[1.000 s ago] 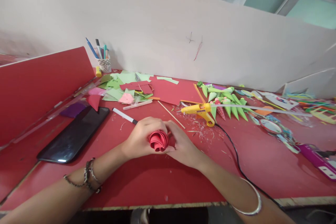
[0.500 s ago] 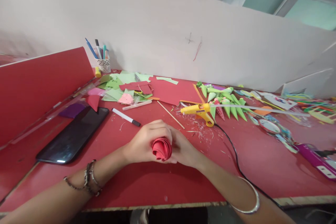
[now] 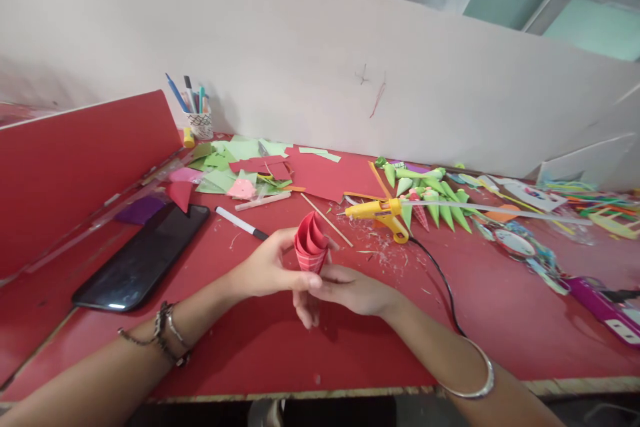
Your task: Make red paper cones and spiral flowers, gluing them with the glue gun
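A rolled red paper cone (image 3: pixel 311 250) stands upright above the table, its spiral open end up and faint lines on its side. My left hand (image 3: pixel 273 270) grips it, with the thumb across the front near the narrow end and the fingers behind. From the other side my right hand (image 3: pixel 353 288) pinches the cone's lower part, its thumb meeting the left one. The cone's tip is hidden by the thumbs. Beyond the hands lie a wooden stick (image 3: pixel 327 220) and a yellow glue gun (image 3: pixel 377 212) with a long clear glue stick in its back.
On the left are a black phone (image 3: pixel 143 257), a marker (image 3: pixel 240 221) and a pen cup (image 3: pixel 200 125). Green and red paper scraps (image 3: pixel 220 173) lie at the back. Green paper cones (image 3: pixel 440 203) and a purple power strip (image 3: pixel 605 310) are on the right. The gun's black cord (image 3: pixel 445 280) runs frontward.
The red roll has tilted from facing me end-on to upright, showing its cone shape. My hands have opened out from a wrapped clasp to a thumb-and-finger hold.
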Demonstrator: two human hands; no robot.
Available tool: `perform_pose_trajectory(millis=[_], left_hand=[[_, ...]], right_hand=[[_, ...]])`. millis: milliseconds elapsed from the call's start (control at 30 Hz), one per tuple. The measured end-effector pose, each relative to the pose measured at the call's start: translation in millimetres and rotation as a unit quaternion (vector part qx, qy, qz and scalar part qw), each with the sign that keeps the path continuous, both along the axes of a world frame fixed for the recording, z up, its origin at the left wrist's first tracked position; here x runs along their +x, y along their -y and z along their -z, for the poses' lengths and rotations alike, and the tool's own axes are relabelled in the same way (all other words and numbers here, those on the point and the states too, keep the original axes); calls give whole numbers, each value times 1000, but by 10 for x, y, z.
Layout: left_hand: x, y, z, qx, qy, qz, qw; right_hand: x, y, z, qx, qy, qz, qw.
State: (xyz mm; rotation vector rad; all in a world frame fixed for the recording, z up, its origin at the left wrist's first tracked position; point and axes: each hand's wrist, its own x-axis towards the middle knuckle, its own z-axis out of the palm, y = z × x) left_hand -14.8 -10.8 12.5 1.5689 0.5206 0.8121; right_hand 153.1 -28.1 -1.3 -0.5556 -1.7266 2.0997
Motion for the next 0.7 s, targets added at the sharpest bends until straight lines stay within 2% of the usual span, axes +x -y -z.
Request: perform_pose_trajectory(millis=[67, 133, 433, 567, 700], left_hand=[[-10, -26, -7, 27, 4, -41, 999], [-11, -44, -17, 28, 11, -56, 998], [22, -57, 64, -12, -6, -49, 999], [26, -85, 75, 1, 17, -41, 999], [20, -105, 46, 5, 12, -69, 998]], right_hand=[[2, 2, -1, -20, -11, -9, 1000], [2, 1, 6, -25, -16, -9, 1000], [-17, -32, 88, 43, 5, 106, 993], [-15, -15, 64, 22, 1, 91, 996], [-5, -8, 54, -5, -23, 78, 997]])
